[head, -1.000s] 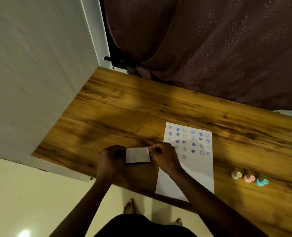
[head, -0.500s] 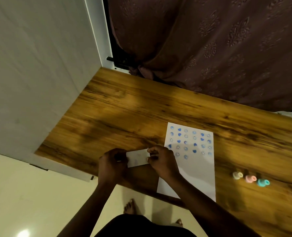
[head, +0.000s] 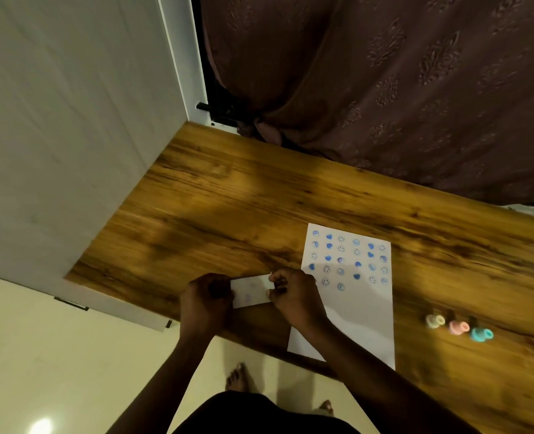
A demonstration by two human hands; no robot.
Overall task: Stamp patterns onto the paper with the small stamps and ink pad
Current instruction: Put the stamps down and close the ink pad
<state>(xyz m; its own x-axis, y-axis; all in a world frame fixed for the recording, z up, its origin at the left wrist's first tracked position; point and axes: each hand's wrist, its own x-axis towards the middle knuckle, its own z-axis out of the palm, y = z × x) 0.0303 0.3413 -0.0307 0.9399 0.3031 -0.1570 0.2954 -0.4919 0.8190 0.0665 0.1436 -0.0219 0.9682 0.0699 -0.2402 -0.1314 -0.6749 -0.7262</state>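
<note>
Hands left (head: pixel 203 300) and right (head: pixel 293 296) gripping white ink pad (head: pixel 250 292) ends, beside stamped paper (head: pixel 358 311), wooden table (head: pixel 215 211)

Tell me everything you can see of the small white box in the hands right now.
The box is small, flat, rectangular and white, with faint purplish marks on its top face; likely the ink pad, closed as far as shows. It sits slightly tilted near the table's front edge, just left of the paper. The left hand grips its left end, the right hand its right end.
</note>
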